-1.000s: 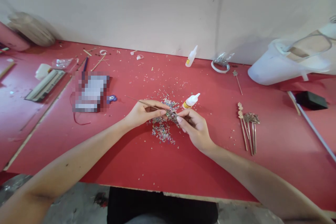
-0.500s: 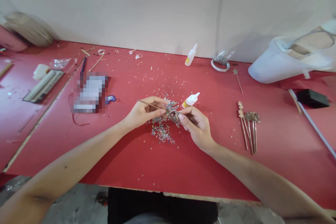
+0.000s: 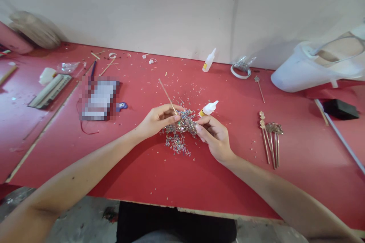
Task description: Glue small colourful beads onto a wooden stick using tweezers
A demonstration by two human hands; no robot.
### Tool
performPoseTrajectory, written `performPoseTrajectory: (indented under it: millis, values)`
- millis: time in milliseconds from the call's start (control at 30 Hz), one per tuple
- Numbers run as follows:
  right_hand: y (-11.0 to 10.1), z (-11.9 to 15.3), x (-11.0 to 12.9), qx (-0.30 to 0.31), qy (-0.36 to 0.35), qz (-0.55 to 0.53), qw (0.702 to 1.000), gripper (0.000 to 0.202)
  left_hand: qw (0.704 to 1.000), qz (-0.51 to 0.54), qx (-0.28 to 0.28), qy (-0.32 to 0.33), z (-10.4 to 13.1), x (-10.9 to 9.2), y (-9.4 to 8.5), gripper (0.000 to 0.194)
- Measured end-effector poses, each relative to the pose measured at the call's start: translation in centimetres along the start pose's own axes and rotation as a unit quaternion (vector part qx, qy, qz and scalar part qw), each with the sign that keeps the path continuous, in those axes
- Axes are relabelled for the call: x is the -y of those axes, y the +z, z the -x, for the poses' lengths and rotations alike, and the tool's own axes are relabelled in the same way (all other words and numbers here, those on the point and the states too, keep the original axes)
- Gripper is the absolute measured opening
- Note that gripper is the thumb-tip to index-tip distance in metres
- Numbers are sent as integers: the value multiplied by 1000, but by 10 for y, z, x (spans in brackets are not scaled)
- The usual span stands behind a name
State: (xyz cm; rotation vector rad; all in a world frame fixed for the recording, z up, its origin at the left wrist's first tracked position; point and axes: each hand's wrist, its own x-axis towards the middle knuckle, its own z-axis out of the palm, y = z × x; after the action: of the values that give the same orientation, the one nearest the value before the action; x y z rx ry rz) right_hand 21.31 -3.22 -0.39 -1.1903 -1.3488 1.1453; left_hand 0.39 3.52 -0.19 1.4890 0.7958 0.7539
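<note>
My left hand (image 3: 158,120) pinches a thin golden stick (image 3: 167,95) that points up and away from me, its lower end over a heap of shiny sequins (image 3: 179,133) on the red table (image 3: 182,171). My right hand (image 3: 214,136) has its fingertips closed at the heap's right side, close to the stick's lower end; what it pinches is too small to tell. A small white glue bottle with a yellow label (image 3: 208,108) lies just behind my right hand.
Several finished decorated sticks (image 3: 270,138) lie to the right. Another glue bottle (image 3: 208,60) and a white ring (image 3: 240,72) stand near the wall. A white shoe (image 3: 316,64) and black block (image 3: 340,109) are far right; a ruler (image 3: 49,90) and blurred packet (image 3: 98,98) lie left.
The stick in my left hand has swung from lying nearly flat, pointing left, to pointing up and away. Both hands stay at the sequin heap.
</note>
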Motion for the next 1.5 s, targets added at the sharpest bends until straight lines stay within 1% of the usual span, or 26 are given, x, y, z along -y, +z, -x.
performPoseTrajectory:
  millis: [100,167,267,467,667,767,867,1000,1300,1500]
  values:
    - [0,0,0,-1,-1,-3,1000,17,1000,-9,-8,-7,0,-2,0,27]
    - [-1,0,0,1,-3,2,1000,16,1000,10,5,-23,1,-3,0,27]
    - [-1,-1,-1,7,-5,24,1000,14,997,47,31,-57,1,-5,0,32]
    - [-1,-1,-1,37,-15,46,998,12,993,52,24,-99,2,-3,-1,43]
    - [0,-1,-2,50,-22,61,997,13,993,43,52,-100,4,-5,-2,43]
    - [1,-1,-2,44,-13,54,997,12,993,39,52,-95,4,-6,-2,42]
    - [4,0,-3,30,16,27,999,12,994,48,52,-83,3,-6,-2,34]
    - [8,4,-6,13,44,2,999,13,991,90,55,-78,1,-5,0,23]
    - [15,9,-2,-5,30,32,999,12,986,137,72,-59,-1,-3,0,20]
    - [17,9,-2,-20,34,40,998,11,984,150,75,-57,-1,-3,0,21]
